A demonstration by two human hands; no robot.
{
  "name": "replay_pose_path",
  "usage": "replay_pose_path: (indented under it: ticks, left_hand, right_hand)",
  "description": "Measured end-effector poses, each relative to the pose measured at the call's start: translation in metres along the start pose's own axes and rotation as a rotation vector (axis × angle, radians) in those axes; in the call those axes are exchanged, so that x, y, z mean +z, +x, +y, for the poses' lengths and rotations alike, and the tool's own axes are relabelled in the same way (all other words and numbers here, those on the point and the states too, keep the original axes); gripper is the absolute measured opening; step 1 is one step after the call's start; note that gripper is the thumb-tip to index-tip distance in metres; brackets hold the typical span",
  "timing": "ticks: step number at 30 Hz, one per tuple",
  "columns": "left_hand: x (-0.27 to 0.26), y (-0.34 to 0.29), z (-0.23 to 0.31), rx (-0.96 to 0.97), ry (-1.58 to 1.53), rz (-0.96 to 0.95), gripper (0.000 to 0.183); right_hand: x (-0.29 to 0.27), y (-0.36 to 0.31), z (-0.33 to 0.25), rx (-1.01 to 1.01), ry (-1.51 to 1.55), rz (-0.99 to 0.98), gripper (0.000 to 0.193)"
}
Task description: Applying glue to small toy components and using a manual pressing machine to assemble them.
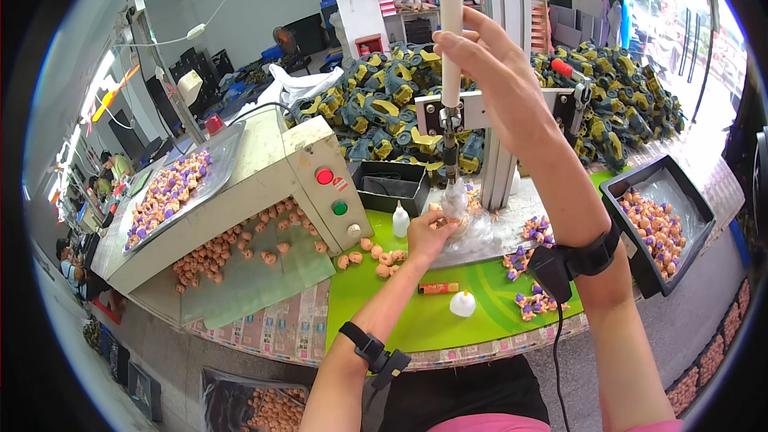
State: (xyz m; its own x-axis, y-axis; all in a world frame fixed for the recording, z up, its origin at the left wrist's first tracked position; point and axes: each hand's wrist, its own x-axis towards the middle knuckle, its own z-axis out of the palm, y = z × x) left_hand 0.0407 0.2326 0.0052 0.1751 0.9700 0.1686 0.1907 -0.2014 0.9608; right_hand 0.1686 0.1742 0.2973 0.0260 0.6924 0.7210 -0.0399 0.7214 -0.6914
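A hand press with a long white lever handle [450, 72] stands before me on a metal base plate [500, 232]. Around that handle, high up, my right hand [500, 64] is closed, thumb in front. Down at the press's lower end, my left hand [432, 232] is pinched right beneath the plastic-wrapped press head [455, 200]. What its fingers hold is mostly hidden. Several small skin-coloured doll heads [384, 258] lie left of that hand. Small figure parts in purple and skin colour [538, 304] lie in clumps to the right.
A beige machine [312, 144] with red and green buttons stands left, doll heads under it and a tray of purple parts [172, 192] on top. White bottles [462, 304] and an orange tube [438, 289] lie near. Behind is a yellow-grey toy pile [384, 104]; right, a black bin [704, 224].
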Motion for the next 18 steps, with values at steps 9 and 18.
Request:
replay_pose_path:
  ticks: [9,18]
  left_hand:
    - [0.002,0.009,-0.005,0.053,0.005,-0.012,0.016]
    - [-0.003,0.004,-0.005,0.055,0.058,-0.004,0.029]
  right_hand:
    - [-0.009,0.049,0.022,0.144,-0.248,-0.055,0.031]
    - [0.007,-0.010,-0.021,-0.074,-0.236,-0.017,0.028]
